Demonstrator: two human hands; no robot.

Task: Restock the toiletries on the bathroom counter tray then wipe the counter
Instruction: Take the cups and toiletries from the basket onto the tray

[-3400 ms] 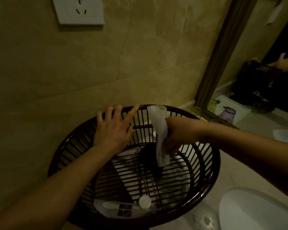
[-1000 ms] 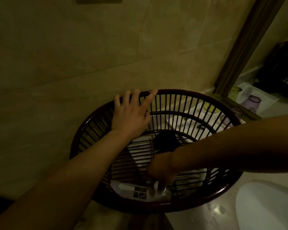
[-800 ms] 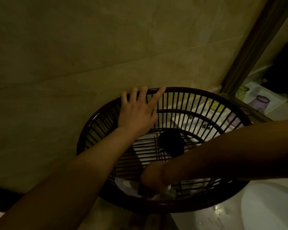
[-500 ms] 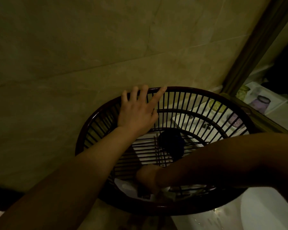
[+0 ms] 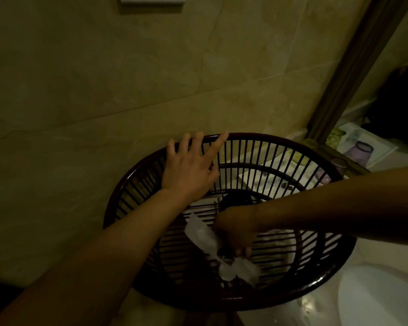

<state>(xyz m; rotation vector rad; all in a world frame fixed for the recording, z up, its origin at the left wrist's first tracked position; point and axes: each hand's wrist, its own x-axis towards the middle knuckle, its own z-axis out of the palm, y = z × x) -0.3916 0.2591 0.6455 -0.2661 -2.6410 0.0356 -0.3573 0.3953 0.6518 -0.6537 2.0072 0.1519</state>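
A dark red slatted basket (image 5: pixel 316 284) stands on the counter against the tiled wall. My left hand (image 5: pixel 190 168) rests flat on its far rim, fingers spread, holding nothing. My right hand (image 5: pixel 236 232) is down inside the basket, closed on a white wrapped toiletry packet (image 5: pixel 199 234) that slants up to the left. A round white cap (image 5: pixel 226 274) shows just below the fingers. A dark round item (image 5: pixel 236 201) lies on the basket floor behind my right hand.
A white sink basin (image 5: pixel 377 300) curves at the lower right. Behind the basket lie a white tray (image 5: pixel 257 178) and a purple cup (image 5: pixel 338 167) by the mirror frame (image 5: pixel 353 67). A wall socket (image 5: pixel 151 0) sits at the top edge.
My right hand, earlier holding a white packet near the rim, reached to the basket's near side, closed on the packet there and has lifted it slightly. My left hand stayed on the rim.
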